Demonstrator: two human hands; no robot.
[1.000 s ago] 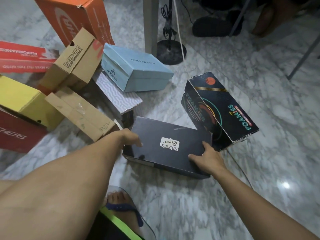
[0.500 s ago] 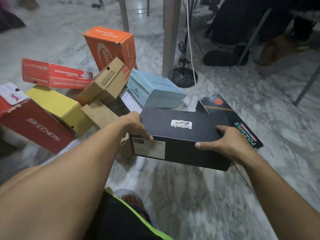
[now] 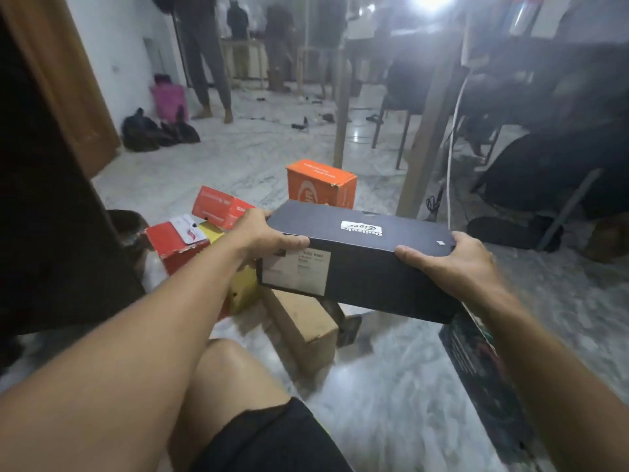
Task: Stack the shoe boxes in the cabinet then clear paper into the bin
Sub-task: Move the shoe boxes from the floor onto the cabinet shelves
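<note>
Black shoe box [image 3: 357,264] gripped between fingers [image 3: 406,251].

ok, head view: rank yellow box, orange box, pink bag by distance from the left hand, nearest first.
1. Yellow box: on the floor just below the left hand, which holds the black box.
2. Orange box: upright on the floor beyond that hand, to its right.
3. Pink bag: far back by the wall, to its left.

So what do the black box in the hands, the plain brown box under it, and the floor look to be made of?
Black box: matte printed cardboard, seemingly; crisp folded edges, paper label on its end.
Brown box: bare kraft cardboard, dull and unprinted.
Floor: polished marble or marble-look tile; grey veining, glossy reflections.
Left hand and right hand grip the black box's ends.
</note>
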